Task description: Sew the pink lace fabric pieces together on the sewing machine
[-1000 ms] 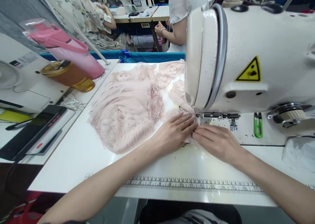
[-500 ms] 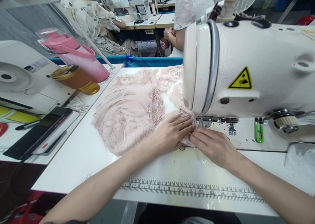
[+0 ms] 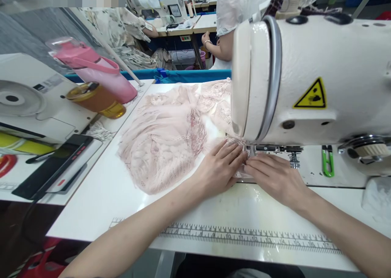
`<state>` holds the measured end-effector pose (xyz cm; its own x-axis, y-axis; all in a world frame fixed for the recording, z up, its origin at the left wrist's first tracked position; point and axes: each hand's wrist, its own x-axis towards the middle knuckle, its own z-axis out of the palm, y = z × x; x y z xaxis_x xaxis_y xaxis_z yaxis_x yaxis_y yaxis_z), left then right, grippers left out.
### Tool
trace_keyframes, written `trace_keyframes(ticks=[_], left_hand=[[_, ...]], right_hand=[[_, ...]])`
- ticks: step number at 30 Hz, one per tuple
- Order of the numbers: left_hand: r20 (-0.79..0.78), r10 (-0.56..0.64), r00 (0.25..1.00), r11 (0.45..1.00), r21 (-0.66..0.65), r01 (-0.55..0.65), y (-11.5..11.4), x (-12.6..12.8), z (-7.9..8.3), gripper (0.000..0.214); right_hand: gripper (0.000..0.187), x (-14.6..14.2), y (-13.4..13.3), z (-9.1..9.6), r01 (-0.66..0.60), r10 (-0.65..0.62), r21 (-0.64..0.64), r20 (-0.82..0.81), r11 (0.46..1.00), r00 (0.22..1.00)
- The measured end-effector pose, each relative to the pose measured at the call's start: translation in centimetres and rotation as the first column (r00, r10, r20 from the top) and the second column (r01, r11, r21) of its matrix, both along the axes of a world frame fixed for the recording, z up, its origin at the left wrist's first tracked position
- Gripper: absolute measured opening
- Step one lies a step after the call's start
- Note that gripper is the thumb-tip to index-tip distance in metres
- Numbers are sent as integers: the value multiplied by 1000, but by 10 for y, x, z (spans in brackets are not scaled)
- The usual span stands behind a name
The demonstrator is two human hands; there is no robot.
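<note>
A pale pink lace garment lies bunched on the white table, with one edge running under the head of a sewing machine. My left hand rests flat on that edge, fingers stretched toward the needle area. Close beside it, my right hand has its fingers pressed together on the lace, the thumb tucked out of sight. The fingertips of both hands nearly meet just in front of the machine head. The needle and presser foot are mostly hidden behind the machine head and my fingers.
Green thread snips lie on the machine bed at right. A ruler strip runs along the table's front. To the left are a pink bottle, an amber cup and a second machine. Two people sit at the back.
The view has shifted slightly, so the machine and hands appear a little further right. Both hands keep their places on the lace by the machine head.
</note>
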<state>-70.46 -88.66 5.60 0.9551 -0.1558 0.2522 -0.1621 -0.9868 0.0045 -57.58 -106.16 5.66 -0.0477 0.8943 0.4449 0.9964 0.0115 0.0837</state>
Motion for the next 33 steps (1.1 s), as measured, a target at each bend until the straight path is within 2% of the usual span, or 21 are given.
trace_keyframes(ticks=[7, 14, 20, 24, 27, 31, 33], left_hand=[[88, 23, 996, 1000, 10, -24, -5, 0, -1, 45], [112, 31, 993, 999, 26, -35, -7, 0, -1, 45], [111, 32, 993, 999, 39, -37, -9, -1, 1, 41], [106, 52, 993, 998, 25, -55, -9, 1, 1, 40], [108, 59, 992, 998, 18, -61, -9, 3, 0, 41], [98, 76, 992, 997, 10, -78, -8, 4, -2, 40], [119, 46, 992, 999, 23, -50, -7, 2, -4, 37]], right_hand=[[28, 5, 0, 1, 16, -16, -21, 31, 1000, 999], [24, 9, -2, 3, 30, -30, -30, -16, 999, 999], [20, 8, 2, 12, 75, -81, 46, 147, 996, 986], [20, 8, 6, 19, 92, -104, 71, 184, 993, 977], [19, 9, 6, 17, 105, -117, 78, 176, 991, 977], [19, 11, 4, 12, 107, -109, 24, 147, 994, 983], [19, 11, 2, 10, 103, -102, 1, 156, 995, 983]])
